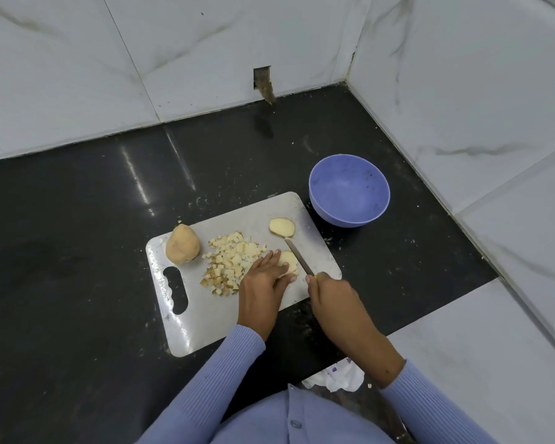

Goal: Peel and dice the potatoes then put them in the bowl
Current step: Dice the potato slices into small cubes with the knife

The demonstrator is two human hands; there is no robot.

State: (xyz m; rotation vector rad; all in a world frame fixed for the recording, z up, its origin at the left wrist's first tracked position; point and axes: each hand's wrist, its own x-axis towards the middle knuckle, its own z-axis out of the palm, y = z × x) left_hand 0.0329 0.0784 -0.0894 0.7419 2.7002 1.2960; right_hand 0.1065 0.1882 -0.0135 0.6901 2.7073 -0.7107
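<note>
Black polished stone desk (77, 251), set in a corner of white marbled wall tiles (462, 107).

Pale grey rectangular cutting board (186, 328) with handle slot, lying on the desk.

Whole unpeeled tan potato (182, 244), resting at the board's far left corner.

Heap of small pale-yellow diced potato cubes (231, 262), mid-board, between the whole potato and the left hand.

Peeled potato half (282, 227), cut face up, at the board's far right edge, just beside the knife tip.

Peeled potato piece (288, 261), under the left hand (263, 283); fingers lie fairly straight, pressing it to the board.

Narrow-bladed metal knife (298, 255), blade against the right side of that piece; right hand (332, 298) curled round the handle.

Lavender round plastic bowl (349, 190), on the desk just beyond the board's right corner, holding no potato.

Crumpled white cloth or paper (337, 378), near the desk's front edge.

Light blue ribbed sleeves (225, 373), both arms.
</note>
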